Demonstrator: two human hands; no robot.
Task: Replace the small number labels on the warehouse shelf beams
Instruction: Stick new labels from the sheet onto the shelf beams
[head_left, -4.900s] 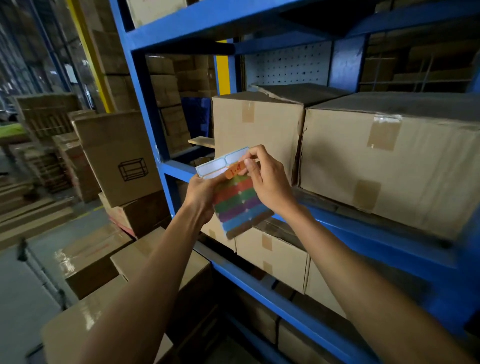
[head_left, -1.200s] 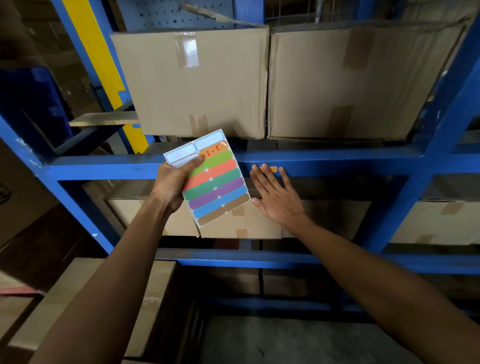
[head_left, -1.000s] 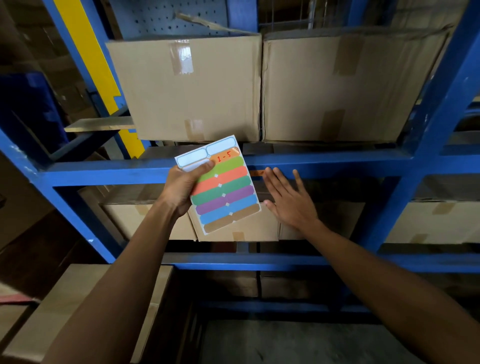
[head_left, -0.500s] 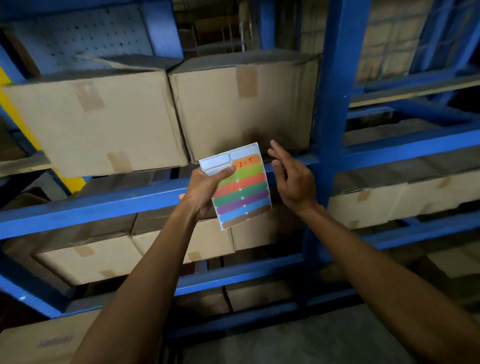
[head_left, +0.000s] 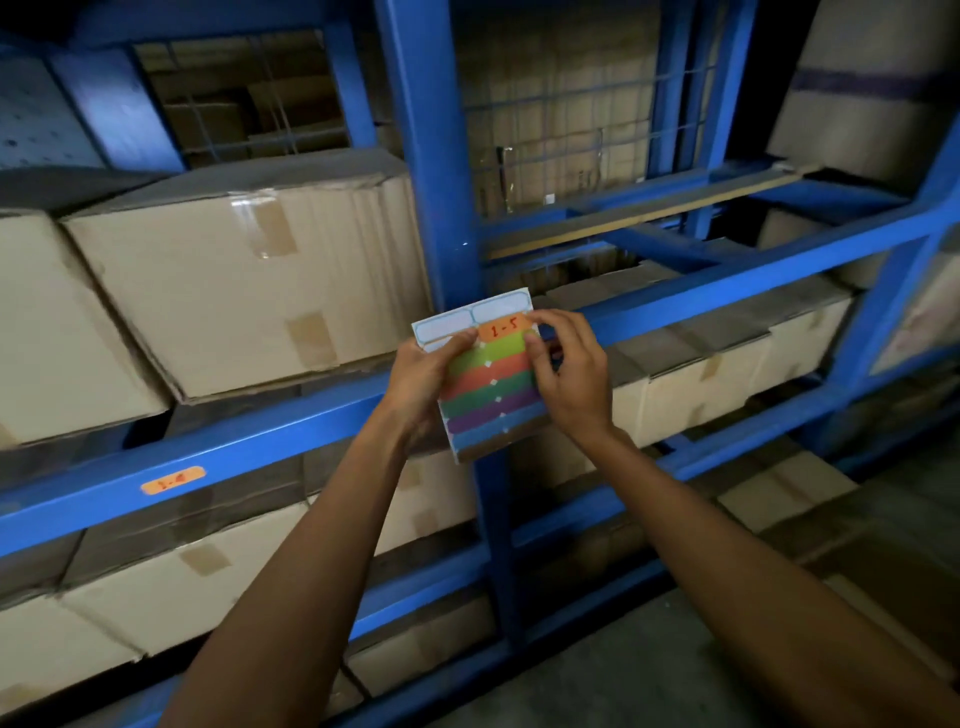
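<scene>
My left hand (head_left: 423, 374) holds a label sheet (head_left: 491, 387) with coloured strips, in front of the blue upright post (head_left: 431, 156). Near the sheet's top is an orange label marked 1-5 (head_left: 505, 327). My right hand (head_left: 571, 376) has its fingertips on the right end of that label and on the sheet's right edge; whether the label is lifted I cannot tell. An orange label marked 1-4 (head_left: 173, 479) is stuck on the blue shelf beam (head_left: 249, 441) at the lower left.
Large taped cardboard boxes (head_left: 249, 280) sit on the beam at left, with more boxes (head_left: 727, 374) on the lower shelves. Wire mesh backs the bay at upper right. Concrete floor (head_left: 649, 665) shows at the bottom right.
My view has swung right along the rack. The right hand, earlier pressing a label on the beam and then held apart, now touches the 1-5 label on the sheet. The 1-4 label sits on the beam.
</scene>
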